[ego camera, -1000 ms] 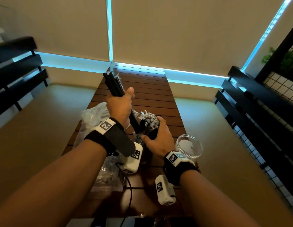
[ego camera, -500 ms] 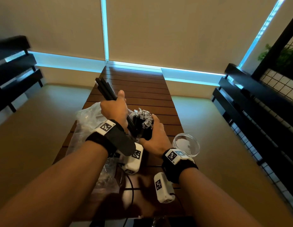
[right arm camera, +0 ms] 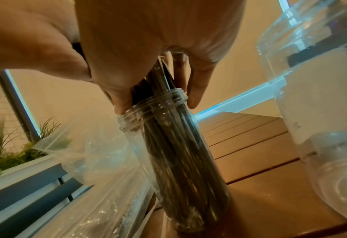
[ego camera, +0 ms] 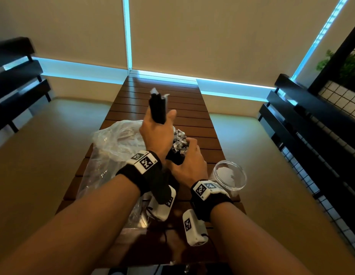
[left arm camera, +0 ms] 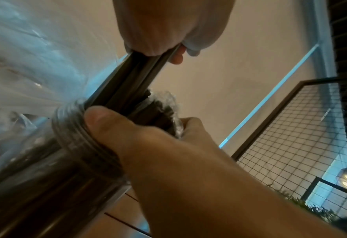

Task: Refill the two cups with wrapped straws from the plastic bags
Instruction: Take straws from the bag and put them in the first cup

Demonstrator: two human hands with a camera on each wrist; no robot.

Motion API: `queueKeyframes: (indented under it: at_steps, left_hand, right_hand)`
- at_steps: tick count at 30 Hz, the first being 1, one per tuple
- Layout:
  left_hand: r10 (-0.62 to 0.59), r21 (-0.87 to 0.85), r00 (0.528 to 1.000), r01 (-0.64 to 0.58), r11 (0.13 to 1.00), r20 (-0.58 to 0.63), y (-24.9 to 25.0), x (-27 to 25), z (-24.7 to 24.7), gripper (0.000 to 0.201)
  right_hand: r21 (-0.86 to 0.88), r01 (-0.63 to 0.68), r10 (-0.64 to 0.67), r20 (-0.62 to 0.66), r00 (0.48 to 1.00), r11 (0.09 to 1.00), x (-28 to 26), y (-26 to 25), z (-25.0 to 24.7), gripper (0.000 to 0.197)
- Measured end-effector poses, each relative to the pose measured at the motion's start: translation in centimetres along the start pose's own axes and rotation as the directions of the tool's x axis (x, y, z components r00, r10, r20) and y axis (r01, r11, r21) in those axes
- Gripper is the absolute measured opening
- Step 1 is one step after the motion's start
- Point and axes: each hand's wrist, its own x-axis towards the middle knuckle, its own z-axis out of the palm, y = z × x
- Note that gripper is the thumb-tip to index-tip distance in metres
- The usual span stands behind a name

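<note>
From the head view, your left hand (ego camera: pixel 156 133) grips a bundle of black wrapped straws (ego camera: pixel 157 110) nearly upright over the near cup (ego camera: pixel 177 155), while your right hand (ego camera: pixel 189 163) wraps around its mouth; the second clear cup (ego camera: pixel 230 175) stands just beside on the slatted table (ego camera: pixel 162 90), with the plastic bag (ego camera: pixel 113 141) to the left.

The left wrist view shows the bundle entering at a slant past your right thumb (left arm camera: pixel 99 119); straighten it before pushing.

In the right wrist view, the cup is already crowded, so feed slowly and keep the threaded rim (right arm camera: pixel 148 111) steady.
</note>
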Motion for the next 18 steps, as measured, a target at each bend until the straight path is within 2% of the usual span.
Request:
queueKeyframes:
  at_steps: [2,7,9,12,14,16,18]
  left_hand:
    - [0.049,0.065,0.997,-0.053,0.996,0.066,-0.3,-0.3,0.1,0.022]
    - [0.139,0.167,0.971,-0.173,0.971,0.195,-2.5,-0.8,-0.8,0.024]
    - [0.175,0.217,0.964,-0.218,0.952,0.202,-3.3,-1.2,-1.0,0.026]
    - [0.117,0.302,0.965,-0.186,0.935,0.234,-3.7,-0.8,-0.9,0.026]
    - [0.095,0.306,0.946,-0.193,0.932,0.309,-3.4,-0.5,-1.2,0.027]
    - [0.112,0.260,0.916,-0.224,0.939,0.385,-2.6,-0.1,-1.9,0.036]
    - [0.182,0.247,0.891,-0.303,0.920,0.417,-0.5,0.5,-2.6,0.064]
  right_hand:
    - [0.031,-0.009,0.008,0.005,1.000,0.999,0.1,0.2,-0.1,0.085]
    - [0.084,0.010,-0.014,0.048,0.999,0.996,0.1,0.1,-0.3,0.086]
    - [0.106,0.011,-0.015,0.039,0.999,0.994,0.1,0.2,-0.1,0.082]
    - [0.126,-0.001,-0.004,0.043,0.999,0.992,0.1,0.3,0.0,0.081]
    - [0.128,-0.010,0.004,0.051,0.999,0.992,0.2,0.4,-0.2,0.085]
    - [0.110,-0.019,0.012,0.064,0.998,0.994,0.2,0.4,-0.4,0.090]
    - [0.079,-0.018,0.012,0.074,0.997,0.997,0.2,0.3,-0.5,0.094]
